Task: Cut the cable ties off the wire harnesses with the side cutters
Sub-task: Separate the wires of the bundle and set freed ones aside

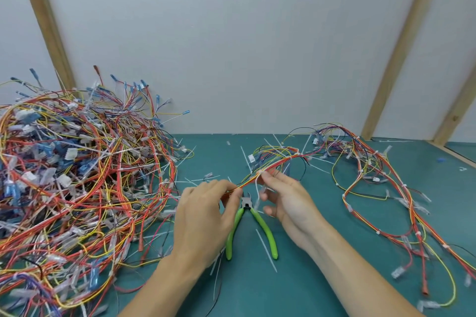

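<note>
Head view: both hands work over a green worktop [322, 291], with the side cutters as landmark.
Side cutters: green-handled side cutters [251, 224] lie flat on the worktop, handles spread toward the person, jaws pointing away; no hand grips them.
Left hand: the left hand [206, 216], just left of the cutters and partly over one handle, has its grip pinched on a red-and-yellow wire harness [273, 165].
Right hand: the right hand [288, 201], just right of the cutter jaws, pinches the same harness farther along, at a white cable tie [257, 188] whose tail hangs down.
Harness run: it arcs away beyond the cutters to a loose harness bundle [386, 188] well to their right.
Wire pile: a large tangled wire pile [77, 175] lies well left of the cutters.
Cut ties: white cut tie pieces [265, 249] lie scattered around the cutters.
</note>
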`<action>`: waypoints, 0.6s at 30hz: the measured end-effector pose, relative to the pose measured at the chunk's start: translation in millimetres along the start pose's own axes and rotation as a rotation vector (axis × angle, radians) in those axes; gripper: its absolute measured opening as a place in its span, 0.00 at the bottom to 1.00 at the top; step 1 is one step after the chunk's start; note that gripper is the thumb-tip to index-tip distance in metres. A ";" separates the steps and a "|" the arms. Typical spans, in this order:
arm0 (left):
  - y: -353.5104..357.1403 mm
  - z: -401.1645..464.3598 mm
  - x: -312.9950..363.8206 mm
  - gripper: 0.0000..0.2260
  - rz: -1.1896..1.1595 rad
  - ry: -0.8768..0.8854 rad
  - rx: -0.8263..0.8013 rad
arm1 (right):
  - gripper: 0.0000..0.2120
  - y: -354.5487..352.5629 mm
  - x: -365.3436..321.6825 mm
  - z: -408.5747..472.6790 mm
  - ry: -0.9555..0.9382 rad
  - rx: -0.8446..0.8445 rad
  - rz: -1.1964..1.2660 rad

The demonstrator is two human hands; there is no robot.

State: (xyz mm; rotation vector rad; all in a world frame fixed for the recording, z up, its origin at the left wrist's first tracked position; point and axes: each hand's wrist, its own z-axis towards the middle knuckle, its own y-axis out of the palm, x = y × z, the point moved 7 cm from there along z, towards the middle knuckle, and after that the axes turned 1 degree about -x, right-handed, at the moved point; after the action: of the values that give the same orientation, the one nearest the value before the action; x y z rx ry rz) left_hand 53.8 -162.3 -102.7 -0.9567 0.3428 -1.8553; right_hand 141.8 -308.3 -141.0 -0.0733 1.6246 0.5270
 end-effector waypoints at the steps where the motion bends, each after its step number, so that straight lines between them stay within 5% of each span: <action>1: -0.8 0.3 -0.1 0.06 0.007 0.000 0.003 | 0.03 -4.0 -0.6 0.9 0.013 0.021 0.012; 18: 16.6 -3.9 -5.8 0.01 -0.196 -0.010 -0.171 | 0.03 -36.8 1.7 9.3 0.073 0.211 0.256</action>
State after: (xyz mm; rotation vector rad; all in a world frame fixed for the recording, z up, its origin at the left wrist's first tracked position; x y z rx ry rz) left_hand 62.7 -165.9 -117.9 -1.1497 0.4192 -2.0219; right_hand 163.1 -337.2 -153.6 0.2787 1.7634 0.5493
